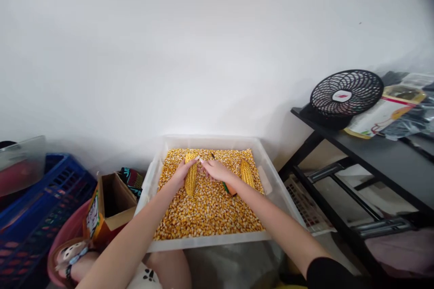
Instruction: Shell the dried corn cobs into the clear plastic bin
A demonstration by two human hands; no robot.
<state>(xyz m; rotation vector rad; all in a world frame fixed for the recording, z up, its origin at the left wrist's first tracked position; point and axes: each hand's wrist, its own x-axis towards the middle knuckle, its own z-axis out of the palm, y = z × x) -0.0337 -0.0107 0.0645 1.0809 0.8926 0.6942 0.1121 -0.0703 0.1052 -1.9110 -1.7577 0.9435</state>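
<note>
My left hand point(182, 173) is closed around the upper part of a yellow corn cob point(191, 183), which lies upright in the view over loose kernels. My right hand point(217, 170) is just right of that cob, its fingertips close to my left thumb. Its fingers are partly bent and apart, with nothing visible in them. Beneath my right wrist lies an orange and green object point(230, 188), partly hidden by the arm. A second corn cob point(247, 173) rests on the kernels point(210, 212) to the right. The kernels fill a translucent plastic bin point(210, 242).
A black fan point(347, 94) and a plastic pouch point(386, 115) sit on a black-framed rack point(342, 146) at right. On the left are an open cardboard box point(118, 207), a blue crate point(40, 216) and a pink tub point(64, 235). A white wall point(210, 54) stands behind the bin.
</note>
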